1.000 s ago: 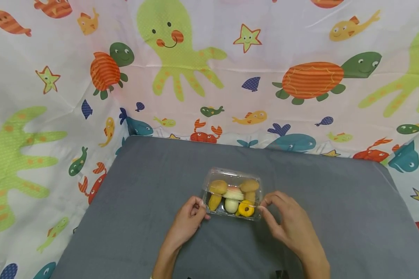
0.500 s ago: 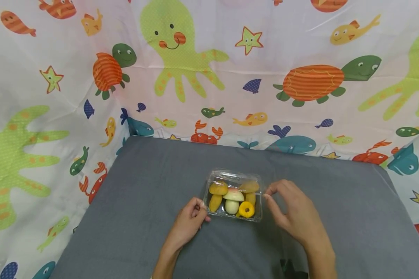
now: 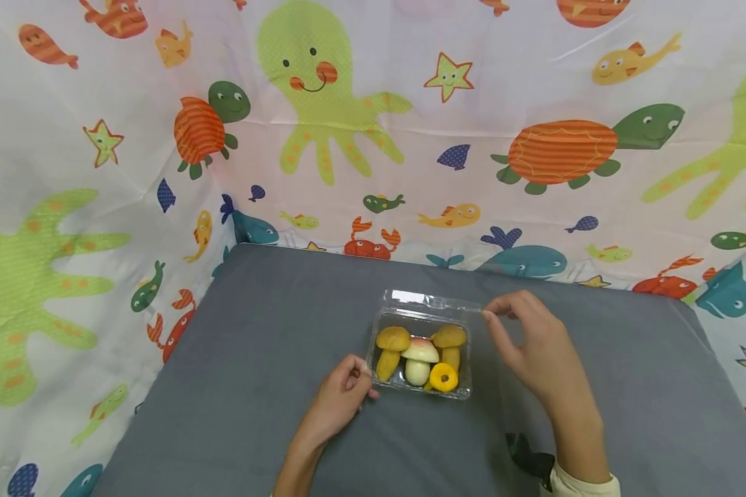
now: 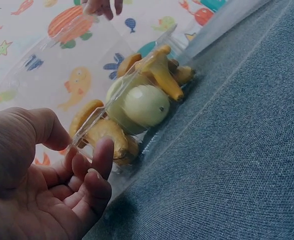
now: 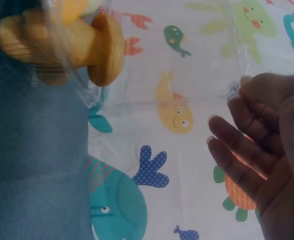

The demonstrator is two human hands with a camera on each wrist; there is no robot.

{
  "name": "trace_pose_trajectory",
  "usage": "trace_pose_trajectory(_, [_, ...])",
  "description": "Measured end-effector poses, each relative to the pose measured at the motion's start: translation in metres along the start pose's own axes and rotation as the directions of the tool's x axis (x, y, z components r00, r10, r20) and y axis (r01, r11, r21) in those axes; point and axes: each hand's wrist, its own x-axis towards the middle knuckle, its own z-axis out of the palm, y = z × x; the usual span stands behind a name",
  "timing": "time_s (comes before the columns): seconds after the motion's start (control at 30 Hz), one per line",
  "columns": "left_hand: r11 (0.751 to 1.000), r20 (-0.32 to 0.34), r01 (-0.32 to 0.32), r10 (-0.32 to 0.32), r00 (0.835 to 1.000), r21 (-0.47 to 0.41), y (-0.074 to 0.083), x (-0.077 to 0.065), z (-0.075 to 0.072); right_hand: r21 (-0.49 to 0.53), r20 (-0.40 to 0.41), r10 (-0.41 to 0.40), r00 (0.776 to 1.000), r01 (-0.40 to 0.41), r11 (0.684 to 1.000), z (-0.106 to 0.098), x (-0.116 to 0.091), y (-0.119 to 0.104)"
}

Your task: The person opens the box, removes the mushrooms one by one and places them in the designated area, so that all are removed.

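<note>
A clear plastic clamshell box sits on the grey cloth, holding several toy mushrooms. Two are tan, one on the left and one on the right; a pale mushroom with a pinkish cap lies between them. At the front is a small bright yellow mushroom. The left hand pinches the box's rim at its left front corner. With thumb and forefinger, the right hand pinches a corner of the clear lid, which stands raised toward the back; its other fingers are loosely bent.
Grey cloth covers the table surface. Behind and at both sides hangs a white curtain printed with sea animals. A dark piece shows beside the right wrist, above a cream sleeve.
The right hand has moved up and back, swinging the lid from over the mushrooms to a raised position behind them. The left hand keeps its pinch on the left corner.
</note>
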Motion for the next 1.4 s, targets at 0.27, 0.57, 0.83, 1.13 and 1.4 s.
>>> trace_pose_trajectory(0.27, [1.0, 0.021, -0.007, 0.007, 1.0, 0.019, -0.004, 0.003, 0.002, 0.024, -0.022, 0.082, 0.996, -0.081, 0.996, 0.003, 0.012, 0.009])
trace_pose_trajectory(0.57, [0.999, 0.025, -0.019, 0.018, 1.0, 0.027, -0.005, 0.005, 0.002, 0.055, -0.045, 0.131, 0.99, -0.128, 0.99, 0.014, 0.019, 0.019])
trace_pose_trajectory(0.83, [1.0, 0.023, -0.022, 0.022, 0.999, -0.014, -0.006, 0.005, 0.003, 0.084, -0.099, 0.159, 0.982, -0.151, 0.985, 0.023, 0.022, 0.026])
trace_pose_trajectory(1.13, [0.999, 0.02, -0.019, 0.019, 1.0, -0.037, -0.005, 0.005, 0.002, 0.072, -0.102, 0.202, 0.974, -0.195, 0.978, 0.033, 0.028, 0.03])
trace_pose_trajectory(1.4, [0.998, 0.0, -0.037, 0.037, 0.999, 0.041, -0.003, 0.003, -0.001, 0.128, -0.08, 0.316, 0.945, -0.305, 0.944, 0.044, 0.026, 0.035])
